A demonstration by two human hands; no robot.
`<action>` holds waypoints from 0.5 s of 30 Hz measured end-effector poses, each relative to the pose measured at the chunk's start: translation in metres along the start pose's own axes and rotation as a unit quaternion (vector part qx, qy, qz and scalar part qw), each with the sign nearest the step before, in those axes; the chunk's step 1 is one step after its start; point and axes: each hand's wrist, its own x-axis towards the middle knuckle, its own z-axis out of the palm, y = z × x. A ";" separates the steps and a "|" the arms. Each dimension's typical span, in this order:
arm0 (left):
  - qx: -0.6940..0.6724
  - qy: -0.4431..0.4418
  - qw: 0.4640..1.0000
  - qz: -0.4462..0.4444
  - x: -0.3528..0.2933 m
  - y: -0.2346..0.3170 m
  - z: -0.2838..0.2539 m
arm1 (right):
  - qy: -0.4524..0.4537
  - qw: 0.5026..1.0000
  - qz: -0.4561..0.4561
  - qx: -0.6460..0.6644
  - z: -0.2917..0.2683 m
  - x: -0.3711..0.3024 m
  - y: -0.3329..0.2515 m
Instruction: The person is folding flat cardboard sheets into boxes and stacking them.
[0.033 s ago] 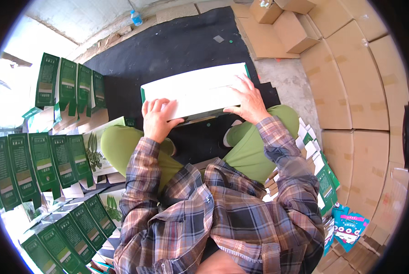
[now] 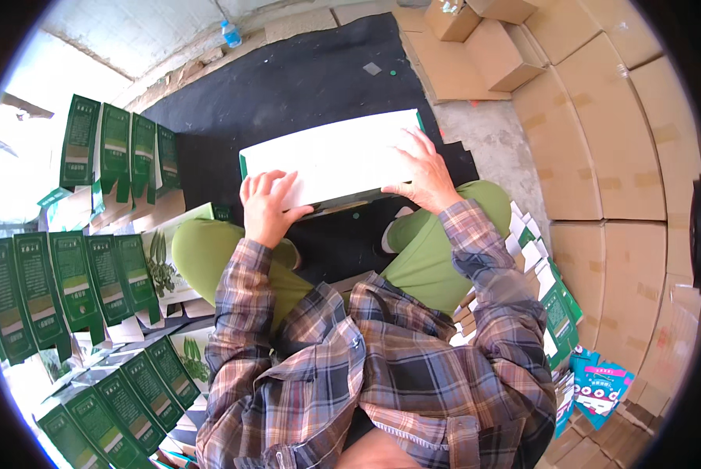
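A long white carton with dark green ends lies across in front of me, above my green-trousered knees. On its left part rests my left hand, its fingers bent over the white face and the thumb along the near edge. My right hand grips the right part the same way, fingers on the white face and thumb at the near edge. A dark green, printed strip of the carton's near side shows between the thumbs. Its underside is hidden.
Rows of standing green cartons fill the left side. Black sheeting covers the floor ahead. Brown cardboard boxes are stacked at right, near teal printed packets. A blue-tinted bottle stands at the far wall.
The fingers of my left hand have spread and lifted slightly on the carton's white face. My right hand and the carton stay nearly where they were.
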 end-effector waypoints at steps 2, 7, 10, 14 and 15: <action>-0.046 0.088 0.994 -0.050 -0.003 -0.010 0.001 | 0.073 0.995 0.047 0.051 0.004 0.003 0.011; -0.269 0.218 0.891 -0.295 0.010 -0.077 0.014 | 0.130 0.924 0.267 0.243 0.023 0.026 0.072; -0.486 0.107 0.702 -0.509 0.006 -0.113 0.027 | 0.075 0.836 0.366 0.401 0.044 0.030 0.097; -0.634 0.032 0.618 -0.463 0.002 -0.114 0.067 | -0.077 0.748 0.471 0.461 0.070 0.008 0.126; -0.665 0.016 0.586 -0.463 0.000 -0.110 0.063 | -0.078 0.748 0.469 0.463 0.066 0.013 0.115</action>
